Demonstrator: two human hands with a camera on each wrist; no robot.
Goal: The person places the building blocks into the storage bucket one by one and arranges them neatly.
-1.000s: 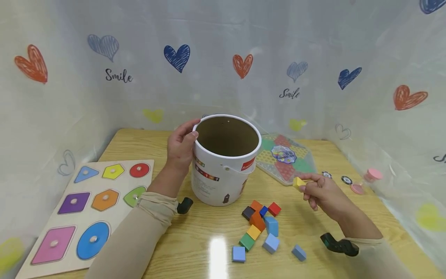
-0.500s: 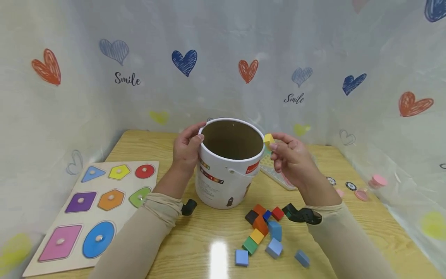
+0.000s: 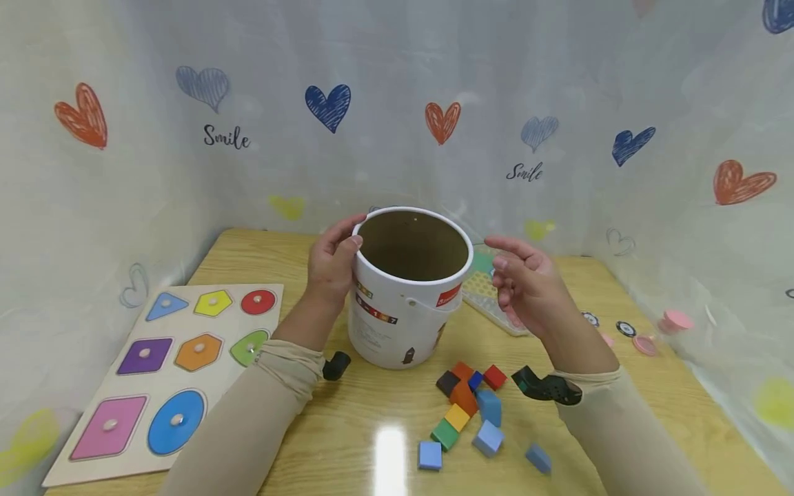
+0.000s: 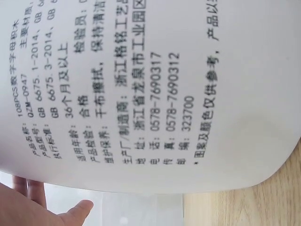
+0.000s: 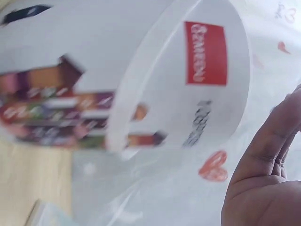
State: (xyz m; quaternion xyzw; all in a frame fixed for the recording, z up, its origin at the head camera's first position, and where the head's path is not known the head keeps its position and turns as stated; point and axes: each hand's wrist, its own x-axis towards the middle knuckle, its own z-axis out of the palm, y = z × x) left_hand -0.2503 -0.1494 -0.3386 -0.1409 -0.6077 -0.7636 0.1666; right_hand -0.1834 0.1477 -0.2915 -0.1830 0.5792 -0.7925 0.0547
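Observation:
A white bucket [image 3: 384, 337] with printed labels and a thin handle stands in the middle of the table. My left hand [image 3: 330, 267] holds its left rim, thumb at the edge. Its printed wall [image 4: 141, 94] fills most of the left wrist view. Beside the right rim, apart from it, my right hand [image 3: 527, 286] hangs with its forefinger extended and nothing in its fingers. No yellow block shows at that hand; the bucket's bottom is hidden. In front of the bucket lie several loose blocks, among them an orange-red block [image 3: 463, 397], a green block [image 3: 444, 435] and a light blue block [image 3: 489, 439].
A wooden shape puzzle board [image 3: 211, 317] with knobbed pieces lies at the left. Behind my right hand is a colourful hexagonal game board [image 3: 480, 284], partly covered. Poker-style chips [image 3: 625, 328] and a pink cup [image 3: 675, 321] sit near the right edge. A printed curtain surrounds the table.
My right hand carried a yellow block leftward to the bucket's right rim. Since then the block has left its fingers and is out of sight. The left hand kept its hold.

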